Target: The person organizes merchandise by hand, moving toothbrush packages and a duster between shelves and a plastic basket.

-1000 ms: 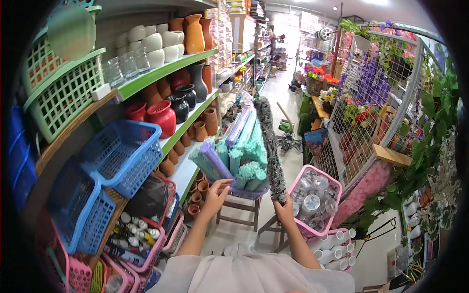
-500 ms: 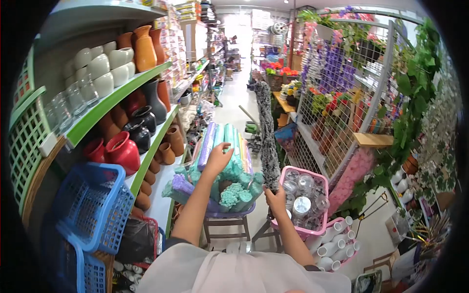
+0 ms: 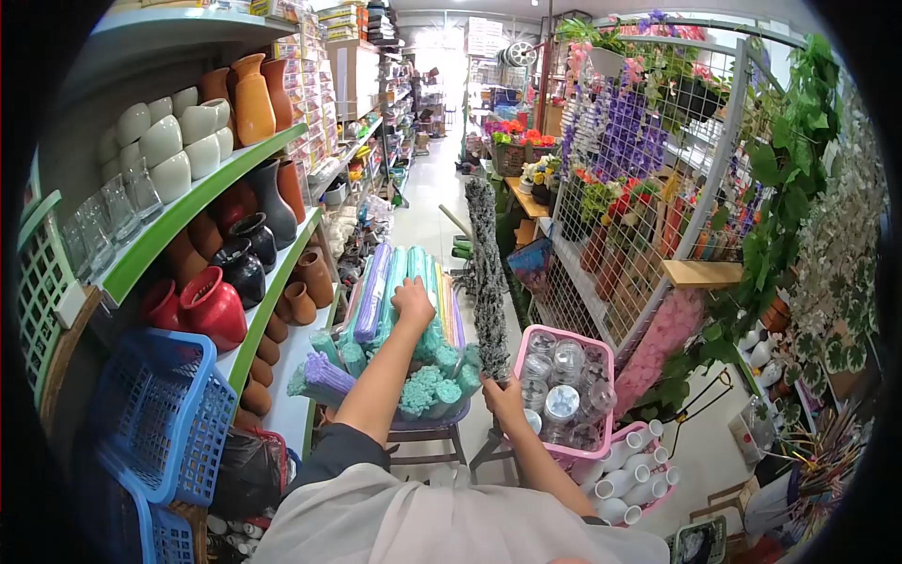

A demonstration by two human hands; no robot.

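Head view: the grey duster [image 3: 487, 254] stands upright. Its lower end is wrapped by the closed fingers of the right hand [image 3: 503, 402], and the fluffy length rises well above the knuckles. Just to the outer side of those fingers is the pink basket [image 3: 602, 350] of clear jars [image 3: 561, 402]. To their inner side, close against the duster's pile, is the bundle of sleeved dusters [image 3: 418, 381] in green and purple. The left hand [image 3: 412, 303] lies on the upper ends of the green sleeves with its fingers bent down over them; whether they pinch one sleeve or only rest there cannot be told. To do this well, I judge the left fingers should settle on a single sleeve near its end rather than rake several. The right hand should hold the grey one plumb and clear of the jars, since a tilt toward the basket could knock them.
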